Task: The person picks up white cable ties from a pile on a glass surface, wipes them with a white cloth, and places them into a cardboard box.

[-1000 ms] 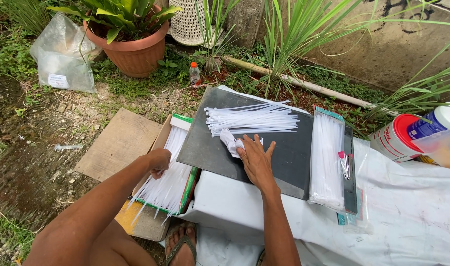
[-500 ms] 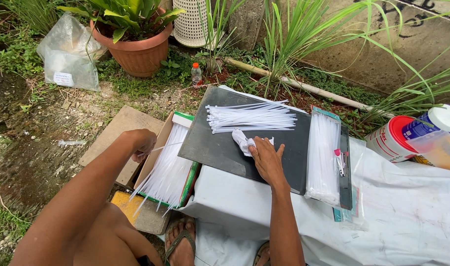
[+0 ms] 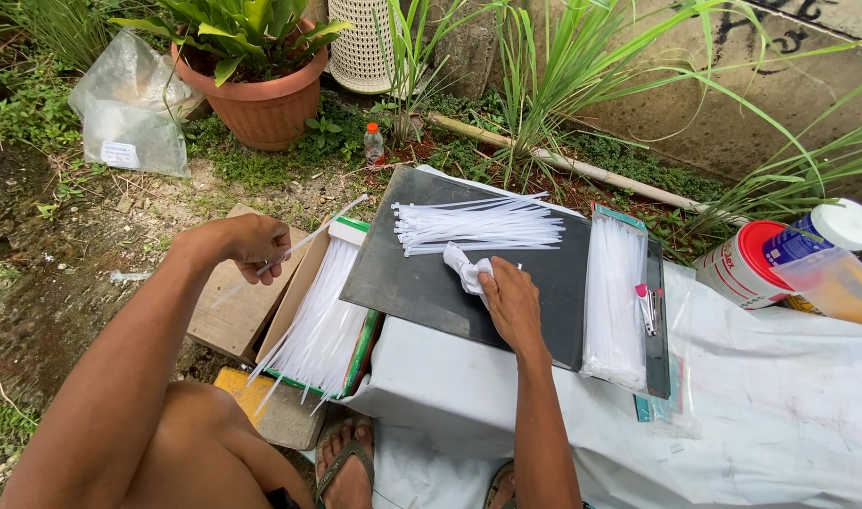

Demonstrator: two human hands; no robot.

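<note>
A person's left hand [image 3: 256, 247] is pinching one white cable tie [image 3: 310, 237] in closed fingers above the open box of ties [image 3: 320, 325], best carried level to the dark board [image 3: 431, 283], where the right hand [image 3: 508, 300], fingers curled, is pressing a white cloth [image 3: 467, 269].

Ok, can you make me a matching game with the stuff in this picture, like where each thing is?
Things:
1. Left hand
2. Right hand
3. Pile of white strips
4. Plant pot

Places or states:
A. Lying loose on the dark board
B. Lifting one thin white strip above the open box
C. Standing on the ground at the back, orange-brown
D. Resting on the dark board, holding a white cloth

Pairs: 1-B, 2-D, 3-A, 4-C
</note>
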